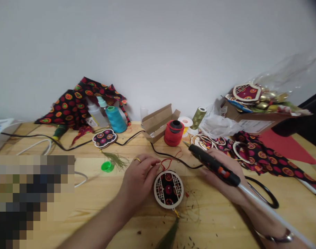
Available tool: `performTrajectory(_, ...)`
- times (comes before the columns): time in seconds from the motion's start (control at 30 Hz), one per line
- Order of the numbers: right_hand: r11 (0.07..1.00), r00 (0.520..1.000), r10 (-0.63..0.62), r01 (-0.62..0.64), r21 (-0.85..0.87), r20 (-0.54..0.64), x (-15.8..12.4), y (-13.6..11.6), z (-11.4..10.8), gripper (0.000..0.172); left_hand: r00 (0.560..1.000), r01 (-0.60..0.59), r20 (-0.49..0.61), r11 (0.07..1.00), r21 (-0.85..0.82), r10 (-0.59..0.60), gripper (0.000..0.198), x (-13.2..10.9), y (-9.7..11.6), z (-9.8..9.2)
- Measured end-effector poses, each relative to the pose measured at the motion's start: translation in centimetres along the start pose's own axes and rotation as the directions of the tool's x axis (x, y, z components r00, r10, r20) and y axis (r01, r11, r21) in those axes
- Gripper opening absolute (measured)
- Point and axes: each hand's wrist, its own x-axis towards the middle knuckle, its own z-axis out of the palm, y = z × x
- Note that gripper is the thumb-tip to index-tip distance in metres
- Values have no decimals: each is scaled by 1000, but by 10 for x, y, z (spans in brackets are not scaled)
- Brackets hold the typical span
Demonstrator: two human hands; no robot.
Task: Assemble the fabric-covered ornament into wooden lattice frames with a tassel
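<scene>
My right hand (225,176) is wrapped round a black glue gun (213,165). A long white glue stick (267,204) sticks out of its back end, and its nozzle points up and left. With fingers closed, my left hand (139,176) grips the upper left edge of a round ornament (168,189). This ornament has a pale lattice frame over dark patterned fabric. A red cord (166,164) loops from its top, close to my left fingertips. From its lower edge hangs a green tassel (169,235) on a yellow tie.
A flower-shaped ornament (104,138) and green cap (107,166) lie left. Behind stand a teal thread cone (116,119), an open cardboard box (160,122) and a red spool (173,133). Patterned fabric (274,155) spreads right. A black cable (178,159) crosses the table.
</scene>
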Motion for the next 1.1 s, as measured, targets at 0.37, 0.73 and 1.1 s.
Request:
performTrajectory(0.37,907,914,-91,240,-346,395,7,12,-19,15,997,78,3,996,40,-78,22,-4,-7,2)
performTrajectory(0.73,866,854,-6,264,-425,519,5,11,-11,21,970,235,75,971,-47,-231,31,-4,-1,1)
performTrajectory(1.1,813,806,39,318,-487,591,9,5,-9,24,960,249,146,966,-67,-237,30,-5,0,0)
